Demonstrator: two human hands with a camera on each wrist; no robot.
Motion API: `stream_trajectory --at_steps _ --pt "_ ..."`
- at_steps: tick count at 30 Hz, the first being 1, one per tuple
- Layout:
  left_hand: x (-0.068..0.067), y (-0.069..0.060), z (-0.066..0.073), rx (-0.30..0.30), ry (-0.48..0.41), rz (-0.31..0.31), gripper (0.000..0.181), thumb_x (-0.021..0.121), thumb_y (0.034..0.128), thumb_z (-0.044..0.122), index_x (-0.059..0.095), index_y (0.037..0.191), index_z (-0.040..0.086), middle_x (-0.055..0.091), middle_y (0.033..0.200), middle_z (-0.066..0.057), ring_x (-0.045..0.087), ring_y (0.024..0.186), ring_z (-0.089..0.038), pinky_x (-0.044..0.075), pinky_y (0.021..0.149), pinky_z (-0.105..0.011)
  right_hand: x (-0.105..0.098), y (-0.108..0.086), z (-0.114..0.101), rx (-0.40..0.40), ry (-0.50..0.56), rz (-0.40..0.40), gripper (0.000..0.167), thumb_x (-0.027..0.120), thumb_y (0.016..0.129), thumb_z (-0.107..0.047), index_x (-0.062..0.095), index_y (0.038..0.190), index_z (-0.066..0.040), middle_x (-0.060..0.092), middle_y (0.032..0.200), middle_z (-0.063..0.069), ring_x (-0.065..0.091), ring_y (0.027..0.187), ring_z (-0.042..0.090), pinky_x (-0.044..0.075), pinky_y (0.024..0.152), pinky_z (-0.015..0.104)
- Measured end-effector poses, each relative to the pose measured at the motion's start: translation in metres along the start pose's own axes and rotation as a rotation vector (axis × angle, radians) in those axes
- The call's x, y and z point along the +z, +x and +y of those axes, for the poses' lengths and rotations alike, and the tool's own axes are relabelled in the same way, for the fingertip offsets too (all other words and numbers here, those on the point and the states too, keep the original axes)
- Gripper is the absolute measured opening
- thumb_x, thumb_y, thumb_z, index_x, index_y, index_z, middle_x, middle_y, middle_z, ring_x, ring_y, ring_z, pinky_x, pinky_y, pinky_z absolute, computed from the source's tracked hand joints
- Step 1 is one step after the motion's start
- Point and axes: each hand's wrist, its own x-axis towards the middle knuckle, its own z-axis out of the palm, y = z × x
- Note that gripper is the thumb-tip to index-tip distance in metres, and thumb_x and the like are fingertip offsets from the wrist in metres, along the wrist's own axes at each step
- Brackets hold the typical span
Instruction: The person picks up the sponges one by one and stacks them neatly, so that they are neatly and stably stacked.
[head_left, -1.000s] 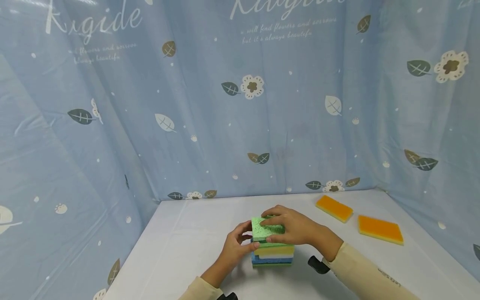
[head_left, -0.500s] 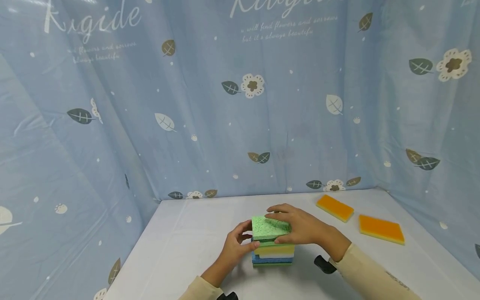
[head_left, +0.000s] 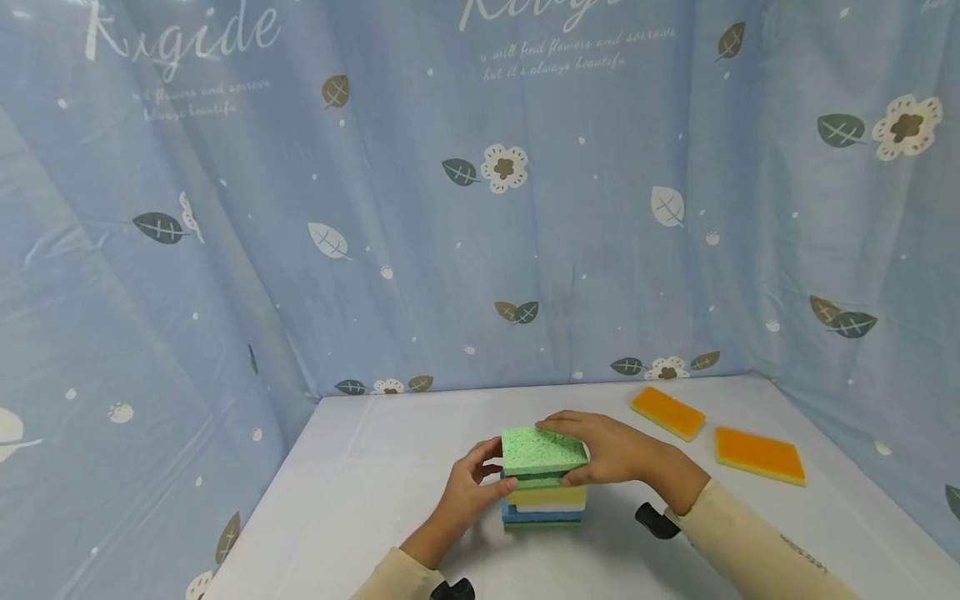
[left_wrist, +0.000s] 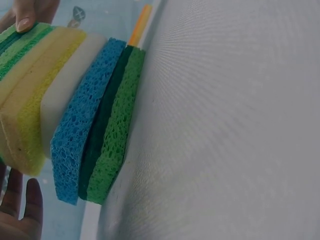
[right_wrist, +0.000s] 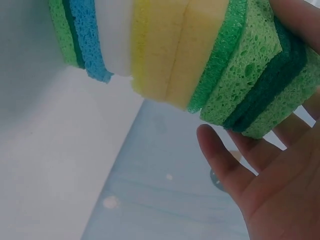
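A stack of sponges (head_left: 543,497) stands on the white table, with green and blue layers low, white and yellow above, and green ones on top. My left hand (head_left: 461,498) grips its left side around the upper green layers, thumb in front, fingers partly hidden behind. The top light-green sponge (head_left: 542,450) is held at its right end by my right hand (head_left: 622,454), thumb at the front and fingers at the back edge. In the left wrist view the blue sponge (left_wrist: 82,125) and part of my left hand (left_wrist: 20,215) show. The right wrist view shows my right hand (right_wrist: 280,195) beside the green sponges (right_wrist: 245,65).
Two flat orange-and-yellow sponges lie at the right of the table (head_left: 375,483), one farther back (head_left: 667,412) and one closer to the right edge (head_left: 759,454). A blue patterned curtain (head_left: 420,208) hangs behind and at both sides.
My right hand has slid rightward across the top green sponge, uncovering more of its face. The left hand and the stack look nearly unmoved.
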Motion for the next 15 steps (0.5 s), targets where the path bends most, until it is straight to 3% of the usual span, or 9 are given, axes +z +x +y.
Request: stream_trajectory --at_steps 4,15 --pt "-0.0005 0.0008 0.0009 0.006 0.003 -0.002 0.060 0.071 0.0877 0.003 0.045 0.141 -0.004 0.051 0.134 -0.018 0.049 0.119 -0.030 0.034 0.097 -0.065 -0.0007 0.0013 -0.0001 0.003 0.010 0.001 0.080 0.079 0.078 -0.044 0.046 0.147 -0.018 0.047 0.143 -0.006 0.046 0.127 0.020 0.040 0.101 0.050" --pt "-0.0008 0.0004 0.0033 -0.022 -0.012 0.000 0.067 0.073 0.0855 0.002 0.041 0.144 -0.003 0.051 0.134 -0.017 0.048 0.121 -0.030 0.034 0.099 -0.063 0.0015 -0.0033 -0.0016 0.048 0.015 0.027 0.086 0.079 0.076 -0.049 0.041 0.150 -0.024 0.042 0.147 -0.002 0.042 0.132 0.025 0.038 0.101 0.055"
